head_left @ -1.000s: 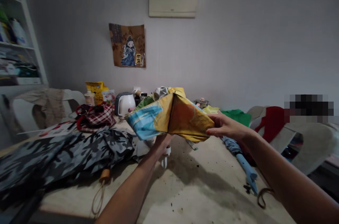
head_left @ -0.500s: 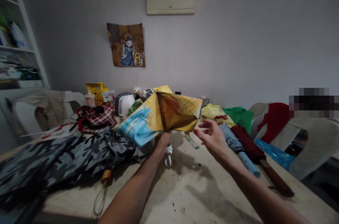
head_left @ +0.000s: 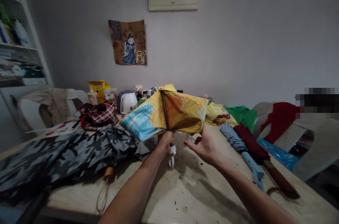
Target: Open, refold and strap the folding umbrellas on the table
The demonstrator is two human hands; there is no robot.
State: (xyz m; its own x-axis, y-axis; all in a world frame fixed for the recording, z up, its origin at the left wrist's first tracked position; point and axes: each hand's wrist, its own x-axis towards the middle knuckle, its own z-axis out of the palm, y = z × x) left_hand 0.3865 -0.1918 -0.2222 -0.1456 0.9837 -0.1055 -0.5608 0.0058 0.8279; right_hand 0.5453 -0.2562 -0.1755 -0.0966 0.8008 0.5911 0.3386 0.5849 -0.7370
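Observation:
My left hand (head_left: 164, 141) is closed around the shaft of a yellow, orange and blue folding umbrella (head_left: 164, 113), holding it up over the table; its white handle strap hangs below my fist. My right hand (head_left: 202, 144) is just under the umbrella's right-hand orange panel, palm up and fingers apart, touching or almost touching the fabric's lower edge.
A camouflage umbrella (head_left: 66, 155) with a wooden hook handle lies on the left of the beige table (head_left: 190, 195). A light blue umbrella (head_left: 242, 148) and a dark red one (head_left: 261, 158) lie at the right. A white kettle (head_left: 126, 101), plaid bag and yellow packets stand behind.
My right hand let go of the umbrella's right corner, drew back, and now reaches under the orange panel. The umbrella's folds have shifted slightly left and up.

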